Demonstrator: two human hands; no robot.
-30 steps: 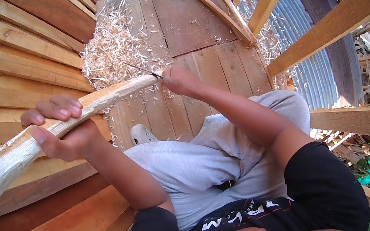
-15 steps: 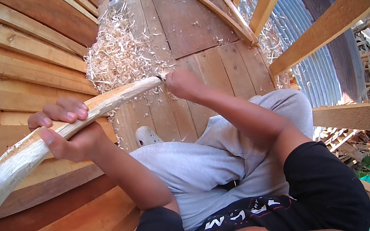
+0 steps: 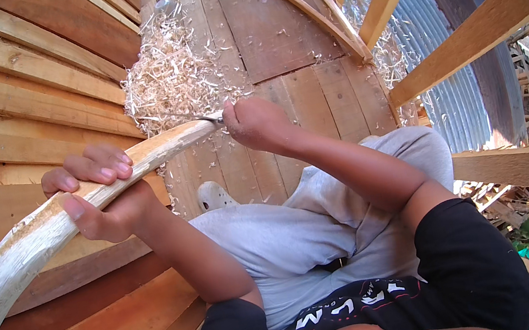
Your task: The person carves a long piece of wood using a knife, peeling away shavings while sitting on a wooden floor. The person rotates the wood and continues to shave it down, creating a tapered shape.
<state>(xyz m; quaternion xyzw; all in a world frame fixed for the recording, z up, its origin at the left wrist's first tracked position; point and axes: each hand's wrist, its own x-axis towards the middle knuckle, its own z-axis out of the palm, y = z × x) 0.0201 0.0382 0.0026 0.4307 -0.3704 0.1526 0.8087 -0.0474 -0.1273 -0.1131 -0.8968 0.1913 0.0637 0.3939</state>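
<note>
A long, pale, curved pole of peeled wood [image 3: 27, 250] slants from the left edge up to the middle of the view. My left hand [image 3: 120, 211] is closed around it, with the fingers over the far side and the thumb on the near side. At the pole's upper right end, my right hand [image 3: 259, 124] is closed on a knife whose thin dark blade [image 3: 203, 118] lies across the wood. The knife's handle is hidden inside my fist.
Wood shavings [image 3: 170, 83] are heaped on the plank floor [image 3: 307, 105] beyond the pole. Stacked boards [image 3: 43, 97] line the left side. Long curved strips [image 3: 303, 1] lie at the far right, near wooden rails [image 3: 467, 37] and corrugated metal sheets [image 3: 435, 52]. A light clog [image 3: 214, 196] shows below.
My right hand has shifted slightly left along the pole's end, and more of the knife blade shows. My left hand keeps its grip, with the pole barely moved.
</note>
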